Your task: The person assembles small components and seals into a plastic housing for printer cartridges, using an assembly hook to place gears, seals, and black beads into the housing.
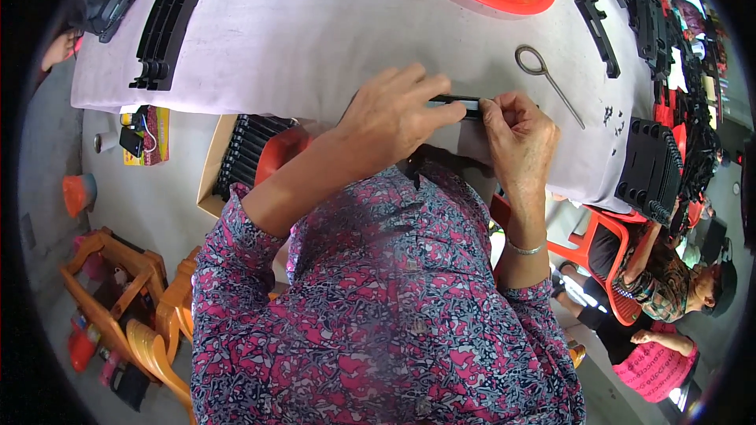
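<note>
In front of my body, at the near edge of the cloth-covered table, both hands hold a narrow black plastic strip (461, 102). My left hand (394, 114) has its thumb and fingers closed on the strip's left part, covering that end. At the right end my right hand (521, 138) pinches with thumb and forefinger, the other fingers curled. Whether a smaller piece sits in that pinch is hidden. Beyond my right hand lies a metal rod with a ring end (543, 71). A red plate (539, 0) with small green and orange pieces is at the far side.
Long black ribbed parts lie at the left (169, 27) and right (591, 20) of the table (315, 24). Small black bits (610, 118) and stacked black parts (650, 169) are at right. Below the left edge stands a carton of black parts (244, 157). People sit at right.
</note>
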A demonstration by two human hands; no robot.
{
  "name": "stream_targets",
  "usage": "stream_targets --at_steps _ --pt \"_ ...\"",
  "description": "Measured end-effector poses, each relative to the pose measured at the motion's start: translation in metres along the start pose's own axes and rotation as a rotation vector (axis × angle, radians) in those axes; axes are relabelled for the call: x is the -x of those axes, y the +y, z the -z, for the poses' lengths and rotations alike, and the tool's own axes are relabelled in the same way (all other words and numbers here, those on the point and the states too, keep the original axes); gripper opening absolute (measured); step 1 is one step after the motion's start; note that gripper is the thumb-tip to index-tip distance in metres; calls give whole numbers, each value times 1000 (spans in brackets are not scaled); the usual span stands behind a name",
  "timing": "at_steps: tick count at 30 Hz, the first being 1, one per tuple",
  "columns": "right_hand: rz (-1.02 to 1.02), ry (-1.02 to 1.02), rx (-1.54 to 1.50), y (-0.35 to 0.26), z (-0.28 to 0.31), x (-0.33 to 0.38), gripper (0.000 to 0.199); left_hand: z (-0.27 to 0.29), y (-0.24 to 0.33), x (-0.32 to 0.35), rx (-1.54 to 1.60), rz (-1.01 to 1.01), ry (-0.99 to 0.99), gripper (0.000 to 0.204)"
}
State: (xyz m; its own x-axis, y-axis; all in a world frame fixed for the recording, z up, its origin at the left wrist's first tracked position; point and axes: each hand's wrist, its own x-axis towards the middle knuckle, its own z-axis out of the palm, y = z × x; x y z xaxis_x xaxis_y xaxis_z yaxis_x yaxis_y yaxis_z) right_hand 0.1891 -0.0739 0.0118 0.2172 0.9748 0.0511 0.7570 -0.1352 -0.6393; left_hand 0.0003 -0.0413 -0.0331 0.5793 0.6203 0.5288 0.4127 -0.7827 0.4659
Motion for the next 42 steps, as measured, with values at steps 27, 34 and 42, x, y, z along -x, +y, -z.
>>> stream_targets --at_steps 27,34,42 --pt "12 198 -378 28 -20 22 20 -4 4 6 -202 48 -28 31" --pt "551 181 12 24 -7 11 30 -4 4 7 -137 67 -22 32" --pt "621 170 77 27 -5 1 28 -6 -3 11 66 110 47 32"
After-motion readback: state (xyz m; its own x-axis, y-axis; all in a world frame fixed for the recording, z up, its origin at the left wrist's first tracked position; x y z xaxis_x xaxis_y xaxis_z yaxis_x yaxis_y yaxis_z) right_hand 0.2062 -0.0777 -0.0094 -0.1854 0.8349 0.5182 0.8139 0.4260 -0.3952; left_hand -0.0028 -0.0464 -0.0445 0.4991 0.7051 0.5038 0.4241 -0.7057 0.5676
